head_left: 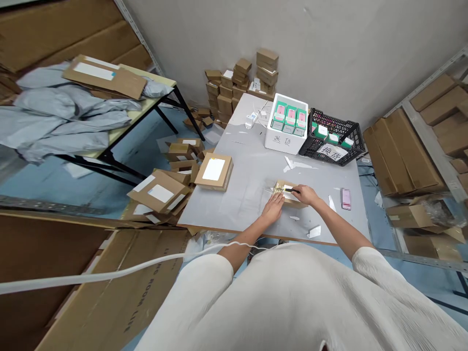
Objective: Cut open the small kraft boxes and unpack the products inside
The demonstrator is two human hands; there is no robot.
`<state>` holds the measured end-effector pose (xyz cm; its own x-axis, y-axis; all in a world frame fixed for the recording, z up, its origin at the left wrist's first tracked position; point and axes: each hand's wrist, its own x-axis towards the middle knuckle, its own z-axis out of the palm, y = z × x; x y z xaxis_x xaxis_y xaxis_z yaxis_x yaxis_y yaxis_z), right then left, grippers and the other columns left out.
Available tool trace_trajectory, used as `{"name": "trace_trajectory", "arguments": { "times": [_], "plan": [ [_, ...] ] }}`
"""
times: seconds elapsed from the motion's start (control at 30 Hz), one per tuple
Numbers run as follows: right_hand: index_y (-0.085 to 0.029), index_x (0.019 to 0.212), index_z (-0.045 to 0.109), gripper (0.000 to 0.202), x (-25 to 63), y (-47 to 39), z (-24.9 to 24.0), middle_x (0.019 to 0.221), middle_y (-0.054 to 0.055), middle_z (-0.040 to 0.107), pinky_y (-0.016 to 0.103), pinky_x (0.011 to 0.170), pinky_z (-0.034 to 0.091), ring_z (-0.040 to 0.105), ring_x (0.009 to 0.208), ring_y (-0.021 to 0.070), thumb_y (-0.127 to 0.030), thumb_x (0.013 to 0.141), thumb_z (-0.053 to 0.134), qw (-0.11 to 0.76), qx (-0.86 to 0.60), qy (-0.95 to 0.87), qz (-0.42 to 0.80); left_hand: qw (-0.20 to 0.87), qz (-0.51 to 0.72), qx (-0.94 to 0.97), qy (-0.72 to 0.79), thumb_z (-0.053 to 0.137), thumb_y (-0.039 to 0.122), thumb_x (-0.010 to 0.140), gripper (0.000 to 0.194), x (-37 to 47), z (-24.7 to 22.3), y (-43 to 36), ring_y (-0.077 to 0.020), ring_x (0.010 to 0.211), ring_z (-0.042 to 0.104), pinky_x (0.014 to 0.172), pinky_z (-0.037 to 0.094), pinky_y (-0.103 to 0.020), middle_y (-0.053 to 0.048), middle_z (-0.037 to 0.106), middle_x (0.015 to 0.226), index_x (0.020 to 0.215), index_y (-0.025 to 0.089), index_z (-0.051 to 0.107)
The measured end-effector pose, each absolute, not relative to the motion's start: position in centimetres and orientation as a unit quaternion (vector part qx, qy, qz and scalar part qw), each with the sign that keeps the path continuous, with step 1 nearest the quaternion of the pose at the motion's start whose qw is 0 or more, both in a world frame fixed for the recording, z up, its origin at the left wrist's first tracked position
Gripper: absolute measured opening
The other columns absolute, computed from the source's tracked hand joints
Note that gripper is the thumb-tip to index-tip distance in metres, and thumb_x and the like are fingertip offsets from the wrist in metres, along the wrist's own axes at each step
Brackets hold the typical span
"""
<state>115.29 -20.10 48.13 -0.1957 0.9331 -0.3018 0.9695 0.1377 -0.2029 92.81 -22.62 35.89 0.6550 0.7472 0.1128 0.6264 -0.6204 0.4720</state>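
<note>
From where I stand, the biggest thing about the person's fingers is the grey worktop (244, 161), spreading out under both hands and well beyond them. Far off to the left of the fingers, a second worktop (127, 124) is heaped with grey plastic bags (73, 107). Past the fingers, toward the wall, cardboard boxes (224, 92) stand piled behind the far edge. A black crate (310, 146) sits beyond the fingers to the right, holding green boxes, and close beside it a white foam box (283, 140) carries three green-and-pink packs (290, 117). Well to the left of the fingers, a labelled carton (214, 171) lies flat near the edge. The smaller taped box (296, 204) is right at the fingers, resting on the worktop between the two hands. The left hand (273, 207) lays its fingers on the left end; whether they grip it or merely press, I cannot tell. The right hand (306, 194) has its fingers closed round a slim black tool (290, 190), which points left over the box toward the tape. To the right of those fingers lies a pink-screened phone (345, 199), and nearer the person, a white scrap (314, 231).
</note>
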Motion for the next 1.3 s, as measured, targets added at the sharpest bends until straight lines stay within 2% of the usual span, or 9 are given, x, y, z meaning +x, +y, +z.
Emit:
{"name": "trace_trajectory", "arguments": {
  "times": [0.17, 0.4, 0.73, 0.97, 1.1, 1.3],
  "plan": [
    [-0.026, 0.125, 0.078, 0.037, 114.9, -20.1, 48.3, 0.12, 0.009, 0.077, 0.028, 0.076, 0.044, 0.071, 0.105, 0.0244, -0.043, 0.112, 0.048, 0.061, 0.632, 0.753, -0.173, 0.195, 0.151, 0.889, 0.386, 0.055, 0.013, 0.088, 0.072, 92.8, 35.9, -22.6, -0.0282, 0.167, 0.034, 0.14, 0.025, -0.052, -0.017, 0.046, 0.174, 0.161, 0.012, 0.05],
    [-0.025, 0.126, 0.08, 0.038, 114.5, -19.8, 49.3, 0.122, 0.011, 0.078, 0.029, 0.078, 0.046, 0.071, 0.107, 0.0259, -0.041, 0.111, 0.049, 0.092, 0.632, 0.752, -0.165, 0.195, 0.147, 0.892, 0.381, 0.054, 0.012, 0.088, 0.075, 92.6, 36.0, -22.4, -0.0294, 0.167, 0.035, 0.138, 0.028, -0.056, -0.016, 0.048, 0.172, 0.163, 0.014, 0.049],
    [-0.024, 0.117, 0.082, 0.036, 116.9, -20.6, 50.1, 0.118, 0.014, 0.079, 0.031, 0.081, 0.049, 0.072, 0.106, 0.0283, -0.041, 0.109, 0.052, 0.131, 0.645, 0.736, -0.156, 0.185, 0.135, 0.894, 0.385, 0.053, 0.012, 0.088, 0.08, 92.5, 35.7, -22.5, -0.0297, 0.167, 0.035, 0.138, 0.028, -0.055, -0.016, 0.046, 0.174, 0.168, 0.015, 0.042],
    [-0.025, 0.106, 0.085, 0.033, 119.3, -21.1, 49.7, 0.111, 0.015, 0.079, 0.035, 0.085, 0.051, 0.074, 0.103, 0.0299, -0.046, 0.105, 0.061, 0.101, 0.672, 0.71, -0.183, 0.179, 0.115, 0.894, 0.394, 0.051, 0.012, 0.09, 0.075, 92.5, 35.8, -22.6, -0.0293, 0.167, 0.034, 0.138, 0.028, -0.051, -0.018, 0.043, 0.175, 0.165, 0.012, 0.045],
    [-0.025, 0.103, 0.086, 0.032, 123.0, -22.5, 49.7, 0.113, 0.016, 0.08, 0.037, 0.082, 0.051, 0.074, 0.103, 0.0318, -0.041, 0.103, 0.059, 0.122, 0.687, 0.697, -0.169, 0.171, 0.108, 0.893, 0.402, 0.051, 0.011, 0.089, 0.078, 92.7, 35.8, -22.5, -0.0293, 0.166, 0.036, 0.137, 0.03, -0.052, -0.018, 0.046, 0.174, 0.166, 0.014, 0.043],
    [-0.028, 0.099, 0.087, 0.031, 127.7, -25.0, 48.8, 0.101, 0.013, 0.081, 0.035, 0.076, 0.049, 0.073, 0.095, 0.0302, -0.048, 0.099, 0.063, 0.077, 0.715, 0.666, -0.199, 0.165, 0.101, 0.886, 0.421, 0.052, 0.011, 0.09, 0.074, 93.0, 36.1, -22.6, -0.0308, 0.163, 0.041, 0.135, 0.03, -0.054, -0.018, 0.048, 0.172, 0.164, 0.016, 0.045]
  ]
}}
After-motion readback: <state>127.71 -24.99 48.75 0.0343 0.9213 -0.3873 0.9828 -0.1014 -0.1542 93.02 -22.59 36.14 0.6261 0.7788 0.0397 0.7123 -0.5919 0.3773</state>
